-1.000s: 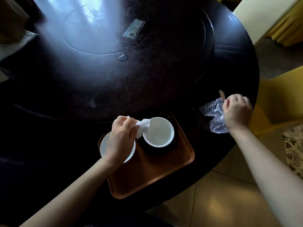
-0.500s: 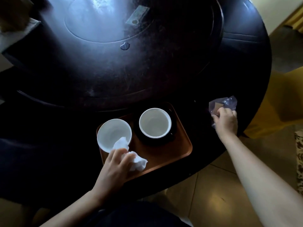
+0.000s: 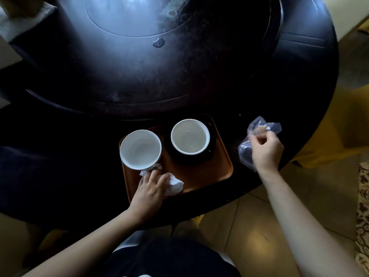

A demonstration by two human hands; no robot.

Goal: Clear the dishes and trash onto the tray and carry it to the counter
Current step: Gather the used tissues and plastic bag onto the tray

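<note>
Left hand is pressing a crumpled white napkin onto the near-left part of the brown tray, fingers curled over it. Right hand is pinched on a clear plastic wrapper just right of the tray, over the dark round table. Two white bowls on the tray: left bowl at the tray's left edge, right bowl on a dark saucer.

Risks: the napkin touches the left bowl, so pulling the hand away could nudge it off the rim. The wrapper is light and may spring open or slide off during the carry. The tray sits near the table's near edge, so a lopsided lift would tip the bowls.
</note>
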